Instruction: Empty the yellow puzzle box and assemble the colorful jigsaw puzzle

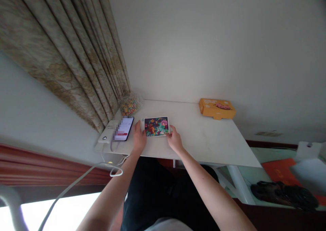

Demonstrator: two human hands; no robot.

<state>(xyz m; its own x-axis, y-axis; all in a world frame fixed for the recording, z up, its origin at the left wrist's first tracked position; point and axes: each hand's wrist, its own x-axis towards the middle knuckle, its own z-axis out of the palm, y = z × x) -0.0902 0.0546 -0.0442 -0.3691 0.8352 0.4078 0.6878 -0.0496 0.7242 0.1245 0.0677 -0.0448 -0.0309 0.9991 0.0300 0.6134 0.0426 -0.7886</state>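
Both bare hands at a picture card, 1 on each side. Left hand point(139, 138) at the card's left edge, fingers extended and close together, fingertips against the lower left of the card. Right hand point(175, 139) at the lower right corner, fingers slightly curled, tips on or just at the edge. No clear closed grip on either side; pinching or mere touching impossible to tell from this view.

Card point(156, 126) flat on the desk point(203, 139) between the 2 hands, near the desk's middle, with a narrow white border and a bright floral print in pink, orange and teal.

Just left of the card and left hand, a phone point(124, 128) lying face up, screen lit, its content pixelated, beside and partly against a white power bank point(107, 131). From there, a white cable point(76, 180) looping down over the desk edge and off toward the lower left. Behind the phone, a clear bag of colourful sweets point(129, 105), exact contents too blurred to tell, at the foot of a beige patterned curtain point(68, 64). Toward the far right of the desk, well apart from the hands, an orange box point(217, 108) near the wall point(203, 44). Below the desk on the right, dark shoes point(284, 195) beside a red folder point(278, 171). Black trousers point(163, 190) under the arms.
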